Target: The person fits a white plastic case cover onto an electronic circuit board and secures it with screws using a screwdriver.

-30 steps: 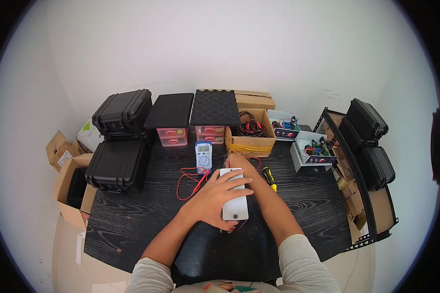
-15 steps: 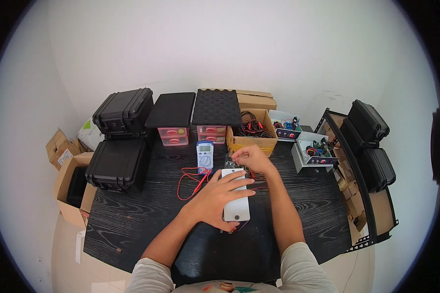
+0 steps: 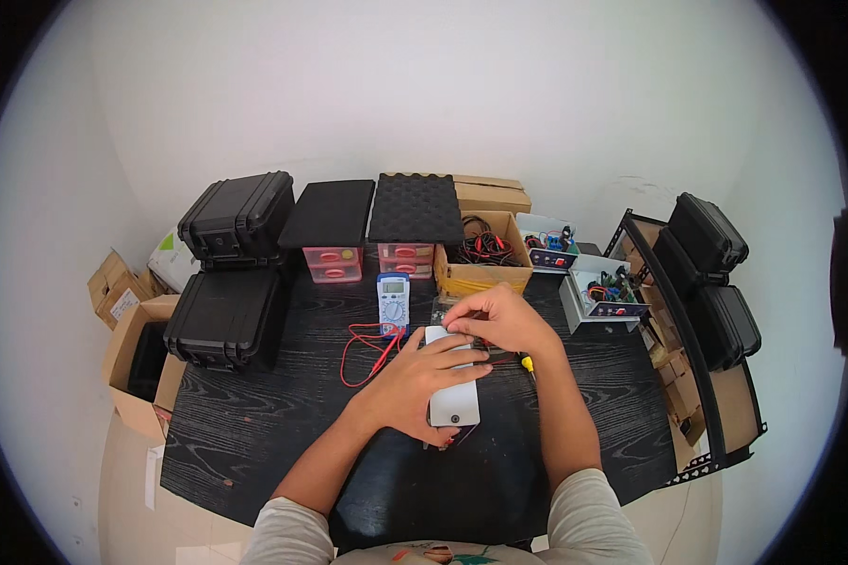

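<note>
A narrow white metal case stands on the black table in front of me, with a dark screw at the near end of its top. Across that top lies my left hand, fingers spread and thumb down at the near end, holding the case. My right hand is at the far end of the top, thumb and forefinger pinched together; whatever is between them is too small or hidden. Just beyond the case is a small clear bag, partly covered by the right hand. A multimeter with red leads lies to the left.
Beside my right forearm lies a yellow-ended tool. Farther back are pink drawer units, a carton of cables and two opened white cases with circuitry. Black hard cases stack at left; a black metal shelf stands at right.
My right hand has come nearer, from above the clear bag onto the far end of the case's top. The yellow-ended tool now shows beside my forearm. My left hand keeps its place.
</note>
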Demonstrator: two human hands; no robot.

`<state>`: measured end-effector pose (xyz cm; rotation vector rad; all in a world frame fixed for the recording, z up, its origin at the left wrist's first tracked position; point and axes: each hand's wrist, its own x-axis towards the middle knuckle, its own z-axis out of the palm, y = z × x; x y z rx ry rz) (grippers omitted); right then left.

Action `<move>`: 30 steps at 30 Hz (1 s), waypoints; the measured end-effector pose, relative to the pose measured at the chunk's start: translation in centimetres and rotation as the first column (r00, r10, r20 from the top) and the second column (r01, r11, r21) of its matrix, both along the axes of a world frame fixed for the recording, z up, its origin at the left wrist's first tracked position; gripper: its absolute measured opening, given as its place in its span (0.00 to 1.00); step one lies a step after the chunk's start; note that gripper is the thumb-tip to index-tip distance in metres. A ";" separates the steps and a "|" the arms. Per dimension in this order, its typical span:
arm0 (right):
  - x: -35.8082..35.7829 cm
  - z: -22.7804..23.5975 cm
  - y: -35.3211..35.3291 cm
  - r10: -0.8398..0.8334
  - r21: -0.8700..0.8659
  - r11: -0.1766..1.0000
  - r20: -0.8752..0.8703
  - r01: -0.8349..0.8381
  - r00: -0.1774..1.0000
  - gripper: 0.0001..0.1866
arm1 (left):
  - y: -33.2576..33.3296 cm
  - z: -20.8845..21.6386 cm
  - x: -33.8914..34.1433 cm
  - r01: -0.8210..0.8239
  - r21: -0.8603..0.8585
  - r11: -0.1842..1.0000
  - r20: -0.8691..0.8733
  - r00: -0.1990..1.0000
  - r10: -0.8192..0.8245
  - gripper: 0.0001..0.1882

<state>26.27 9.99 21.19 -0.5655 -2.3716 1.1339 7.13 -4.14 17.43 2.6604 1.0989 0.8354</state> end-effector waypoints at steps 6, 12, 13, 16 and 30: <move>0.0 -0.3 0.1 0.028 0.109 0.994 0.011 -0.029 1.000 0.08 | 0.0 0.0 0.0 0.016 0.018 1.000 0.027 1.000 -0.016 0.52; -0.1 0.9 -0.8 0.004 0.153 0.988 0.045 -0.010 0.999 0.08 | -0.3 0.4 0.0 -0.012 0.010 1.000 -0.025 1.000 0.013 0.52; -0.2 1.2 -1.0 -0.022 0.164 0.986 0.077 0.009 0.997 0.08 | -0.4 0.4 0.0 -0.012 0.001 1.000 -0.018 1.000 0.012 0.52; -0.3 0.9 -0.6 -0.036 0.249 0.968 0.087 0.013 0.996 0.08 | -0.3 0.5 0.1 0.004 0.008 1.000 -0.003 1.000 -0.003 0.52; -1.4 2.0 -0.7 -0.084 0.313 0.950 0.172 0.027 0.981 0.09 | -0.1 0.6 0.1 0.012 0.024 1.000 0.016 1.000 -0.012 0.53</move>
